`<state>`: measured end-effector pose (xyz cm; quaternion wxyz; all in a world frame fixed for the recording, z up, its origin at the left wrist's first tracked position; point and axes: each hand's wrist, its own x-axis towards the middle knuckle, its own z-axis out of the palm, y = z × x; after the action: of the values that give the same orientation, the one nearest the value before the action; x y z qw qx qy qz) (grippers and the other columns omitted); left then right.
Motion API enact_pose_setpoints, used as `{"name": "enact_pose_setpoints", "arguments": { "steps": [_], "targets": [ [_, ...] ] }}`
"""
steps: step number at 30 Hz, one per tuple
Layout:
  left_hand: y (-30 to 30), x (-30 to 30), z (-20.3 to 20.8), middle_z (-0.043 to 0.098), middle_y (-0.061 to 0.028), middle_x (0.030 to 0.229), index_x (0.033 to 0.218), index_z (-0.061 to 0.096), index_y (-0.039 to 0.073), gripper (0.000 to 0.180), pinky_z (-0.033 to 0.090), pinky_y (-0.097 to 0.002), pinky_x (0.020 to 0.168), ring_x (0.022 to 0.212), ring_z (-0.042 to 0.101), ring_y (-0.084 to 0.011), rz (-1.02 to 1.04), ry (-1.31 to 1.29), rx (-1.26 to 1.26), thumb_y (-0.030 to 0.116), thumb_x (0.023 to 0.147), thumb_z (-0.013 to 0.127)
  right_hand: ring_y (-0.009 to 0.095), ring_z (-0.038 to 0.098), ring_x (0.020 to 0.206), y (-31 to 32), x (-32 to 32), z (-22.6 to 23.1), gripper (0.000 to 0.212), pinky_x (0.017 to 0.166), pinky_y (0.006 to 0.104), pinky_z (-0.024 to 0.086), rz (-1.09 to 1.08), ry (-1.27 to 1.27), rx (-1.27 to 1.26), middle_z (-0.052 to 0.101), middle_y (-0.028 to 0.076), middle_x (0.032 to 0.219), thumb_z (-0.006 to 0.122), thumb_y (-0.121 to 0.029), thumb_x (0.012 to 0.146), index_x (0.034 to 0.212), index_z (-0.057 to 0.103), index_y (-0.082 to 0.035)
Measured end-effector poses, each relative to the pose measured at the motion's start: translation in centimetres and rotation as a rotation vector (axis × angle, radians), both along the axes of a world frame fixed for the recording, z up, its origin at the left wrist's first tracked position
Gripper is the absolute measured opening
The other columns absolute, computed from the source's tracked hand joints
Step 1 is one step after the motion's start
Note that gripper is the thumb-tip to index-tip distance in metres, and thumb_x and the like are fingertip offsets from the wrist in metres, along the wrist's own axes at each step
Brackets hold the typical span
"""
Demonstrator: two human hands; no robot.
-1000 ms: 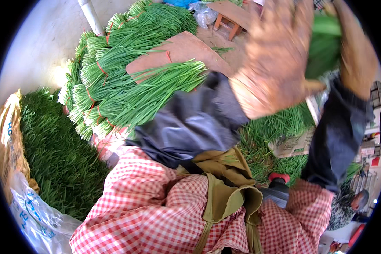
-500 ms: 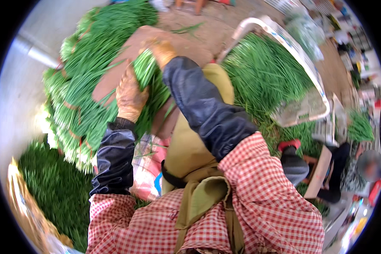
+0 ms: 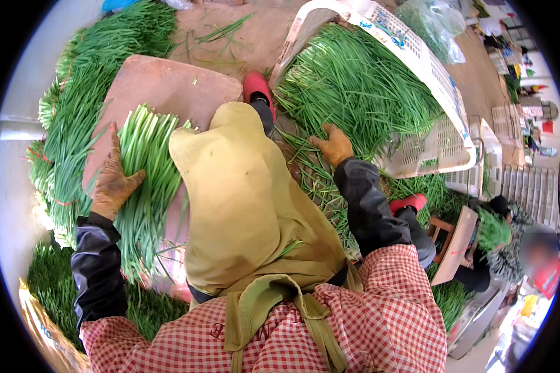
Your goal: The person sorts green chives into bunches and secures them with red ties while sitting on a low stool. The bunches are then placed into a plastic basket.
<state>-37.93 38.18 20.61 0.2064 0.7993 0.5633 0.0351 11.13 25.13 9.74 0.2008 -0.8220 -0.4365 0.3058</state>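
A thick bunch of garlic chives, pale stem ends pointing away from me, lies on a reddish-brown board. Along its left side rests my left hand, fingers stretched out and thumb apart over the leaves. My right hand is out to the right, at the near edge of a heap of loose chives in a tipped white plastic crate. Its thumb and index finger are spread, with nothing visible between them; the other fingers are partly hidden.
Tied chive bundles are stacked along the left wall. More greens fill a sack at lower left. Stray leaves lie on the floor. A red shoe stands beside the board; another person sits at right.
My right hand has left the bunch and moved right to the crate's chives. The bunch, upright between both hands before, now lies on the board beside my left hand. My view has shifted.
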Motion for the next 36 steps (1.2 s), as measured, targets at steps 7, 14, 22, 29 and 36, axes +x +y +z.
{"name": "enact_pose_setpoints", "arguments": {
  "steps": [7,14,22,29,36],
  "targets": [
    [-3.0,11.0,7.1,0.036,-0.0215,0.142,0.145,0.016,0.002,0.094,0.035,-0.0389,0.104,0.128,0.041,-0.0333,0.036,-0.1,0.471,0.015,0.073,0.076,0.035,0.05,0.115,13.6,4.2,-4.0,0.086,0.097,0.0395,0.041,0.241,-0.397,0.065,0.049,0.022,0.127,0.076,-0.044,0.067,0.133,0.04,-0.001],
    [-2.6,32.1,4.6,0.044,-0.0185,0.137,0.141,0.03,0.0,0.078,0.034,-0.0375,0.104,0.128,0.041,-0.0314,-0.224,-0.619,0.03,0.008,0.075,0.069,0.031,0.041,0.126,22.2,5.0,-9.9,0.104,0.103,0.0419,0.035,0.432,-0.547,0.009,0.038,0.017,0.14,0.078,-0.053,0.06,0.138,0.033,-0.002],
    [-2.8,33.0,3.5,0.051,-0.0137,0.125,0.128,0.049,0.003,0.066,0.041,-0.0414,0.098,0.117,0.048,-0.0329,-0.365,-0.357,-0.29,0.029,0.071,0.071,0.028,0.045,0.122,23.8,7.2,-11.5,0.097,0.098,0.0432,0.038,0.505,-0.76,-0.177,0.042,0.011,0.137,0.075,-0.057,0.062,0.135,0.039,-0.005],
    [-2.8,32.8,3.8,0.055,-0.014,0.119,0.125,0.051,0.005,0.061,0.045,-0.0407,0.091,0.11,0.054,-0.0298,-0.401,-0.277,-0.377,0.037,0.075,0.067,0.027,0.051,0.114,26.2,5.3,-12.8,0.069,0.093,0.0407,0.044,0.269,-0.691,-0.363,0.05,0.009,0.124,0.075,-0.046,0.065,0.121,0.055,-0.01],
    [-3.3,32.1,3.5,0.056,-0.0184,0.112,0.121,0.049,0.002,0.054,0.048,-0.0394,0.083,0.102,0.056,-0.0328,-0.409,-0.292,-0.286,0.035,0.081,0.062,0.028,0.052,0.116,20.7,10.5,-10.8,0.068,0.098,0.0368,0.041,0.305,-0.166,0.105,0.05,0.014,0.132,0.074,-0.032,0.066,0.126,0.052,-0.009]
  ]
}}
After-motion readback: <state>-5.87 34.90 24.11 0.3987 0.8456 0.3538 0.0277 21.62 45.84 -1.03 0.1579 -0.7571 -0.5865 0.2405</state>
